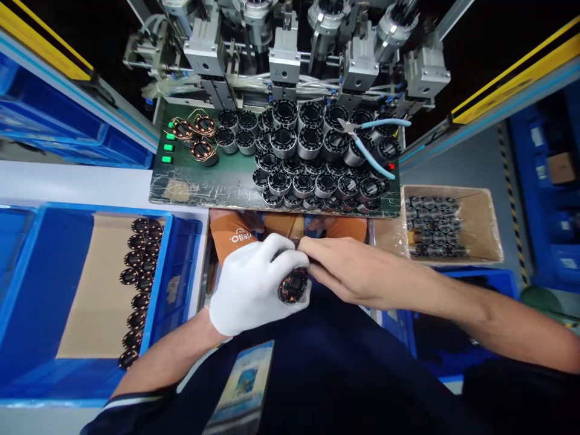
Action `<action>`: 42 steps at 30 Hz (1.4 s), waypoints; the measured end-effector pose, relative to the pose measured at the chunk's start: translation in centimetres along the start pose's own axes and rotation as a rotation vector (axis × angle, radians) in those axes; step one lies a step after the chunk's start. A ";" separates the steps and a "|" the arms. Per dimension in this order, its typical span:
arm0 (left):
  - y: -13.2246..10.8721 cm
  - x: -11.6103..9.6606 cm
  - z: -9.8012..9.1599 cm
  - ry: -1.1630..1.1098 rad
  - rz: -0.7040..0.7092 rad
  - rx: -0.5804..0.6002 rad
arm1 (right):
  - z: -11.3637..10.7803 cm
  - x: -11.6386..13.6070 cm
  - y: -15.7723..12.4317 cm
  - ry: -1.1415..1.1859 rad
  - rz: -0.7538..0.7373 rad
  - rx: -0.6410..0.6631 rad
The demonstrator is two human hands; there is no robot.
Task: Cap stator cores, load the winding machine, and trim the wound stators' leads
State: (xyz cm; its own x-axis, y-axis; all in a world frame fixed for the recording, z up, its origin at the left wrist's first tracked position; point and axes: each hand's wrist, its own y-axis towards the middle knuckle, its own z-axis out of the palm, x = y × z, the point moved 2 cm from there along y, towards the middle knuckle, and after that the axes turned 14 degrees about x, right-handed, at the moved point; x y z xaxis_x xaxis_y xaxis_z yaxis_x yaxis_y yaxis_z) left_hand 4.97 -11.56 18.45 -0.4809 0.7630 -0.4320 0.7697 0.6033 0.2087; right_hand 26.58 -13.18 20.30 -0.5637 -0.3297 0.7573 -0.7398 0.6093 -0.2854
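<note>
My left hand (256,284), in a white glove, is closed around a small round stator with copper windings (293,286), held over my lap. My bare right hand (348,269) reaches in from the right, its fingertips pinched together at the top of that stator; what they grip is too small to make out. Ahead, a green work plate (203,181) carries many black stator cores (312,160) and three wound ones (197,136) at its left. Blue-handled cutters (374,142) lie on the cores at the right.
A blue bin (45,284) at the left holds a cardboard sheet and a column of wound stators (138,284). A cardboard box (480,223) at the right holds more cores. The winding machine heads (285,54) stand behind the plate. More blue bins sit on both sides.
</note>
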 end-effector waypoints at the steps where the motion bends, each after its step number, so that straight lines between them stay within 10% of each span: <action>1: 0.0 0.1 -0.5 -0.067 0.021 -0.069 | -0.7 0.5 -0.2 0.015 -0.039 -0.011; 5: 0.7 1.7 -0.6 -0.560 0.019 -0.221 | -3.7 2.4 -1.0 0.005 -0.189 -0.059; 11: -0.3 2.6 5.7 -1.273 -0.120 0.501 | -2.0 0.7 -1.4 0.251 -0.060 -0.022; 17: -3.2 3.6 3.7 -1.010 -0.093 0.098 | 4.6 -1.8 -0.9 1.179 0.113 -0.150; 20: -1.2 3.6 3.2 -0.898 -0.196 0.191 | 2.8 -1.3 -0.2 0.536 -0.045 -0.234; 24: 0.7 2.8 4.2 -1.242 -0.232 0.630 | -2.8 -1.0 -0.6 -0.318 -0.307 -0.225; 27: 1.0 3.8 3.0 -0.877 -0.189 0.386 | -6.1 -1.8 -1.5 -0.254 -0.187 -0.138; 30: 1.9 4.4 1.1 -0.366 0.114 0.111 | -5.8 -3.1 -1.9 0.363 0.080 0.094; 34: 3.5 4.1 0.1 -0.292 0.229 0.162 | -1.6 -3.7 -1.2 0.997 0.174 0.370; 40: 1.9 3.1 1.8 -0.764 -0.123 0.612 | -2.9 -2.7 -1.2 0.361 -0.102 -0.025; 42: 1.3 3.0 1.7 -0.719 -0.143 0.551 | -4.5 -2.6 -1.9 0.178 -0.096 -0.092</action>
State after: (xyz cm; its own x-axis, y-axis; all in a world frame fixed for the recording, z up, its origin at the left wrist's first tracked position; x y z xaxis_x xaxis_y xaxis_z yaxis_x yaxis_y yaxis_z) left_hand 5.26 -8.86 15.93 -0.3522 0.2500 -0.9019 0.9030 0.3442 -0.2572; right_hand 31.14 -10.27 21.50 -0.4125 -0.2623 0.8724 -0.7461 0.6467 -0.1583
